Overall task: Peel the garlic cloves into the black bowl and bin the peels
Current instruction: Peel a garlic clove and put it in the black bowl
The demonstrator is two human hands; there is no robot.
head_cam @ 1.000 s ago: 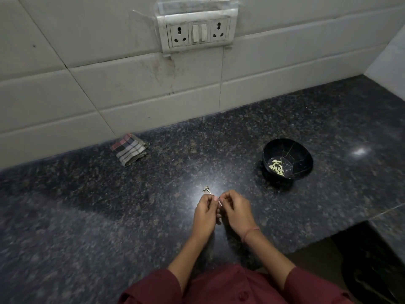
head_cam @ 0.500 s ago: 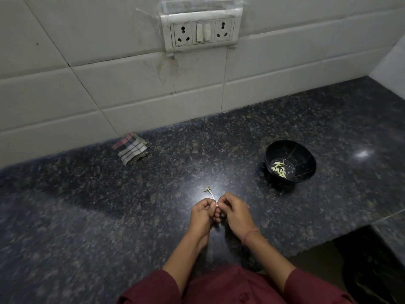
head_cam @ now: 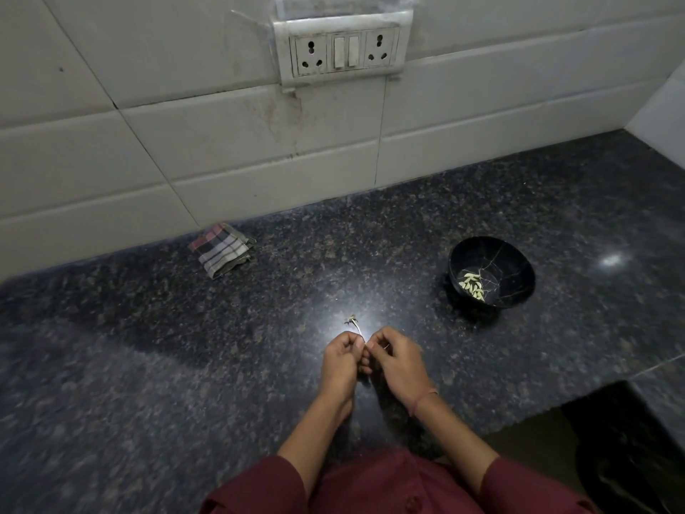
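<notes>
Near the front edge of the dark speckled stone desk [head_cam: 148, 365], the left hand [head_cam: 341, 365] and right hand [head_cam: 398, 365] met, fingers curled, both pinching a small garlic piece with a thin pale stalk [head_cam: 357, 328]. Toward the right edge, the round black bowl [head_cam: 519, 268] held pale peeled cloves [head_cam: 471, 285].

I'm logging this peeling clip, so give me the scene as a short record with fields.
left hand: pinches the garlic piece
right hand: pinches the same piece, touching the left hand
garlic piece: mostly hidden; a thin stalk sticks up
bowl: black, on the counter, right of the hands, apart from them
cloves: pale, inside the bowl
cloth: folded, checked, by the wall
</notes>
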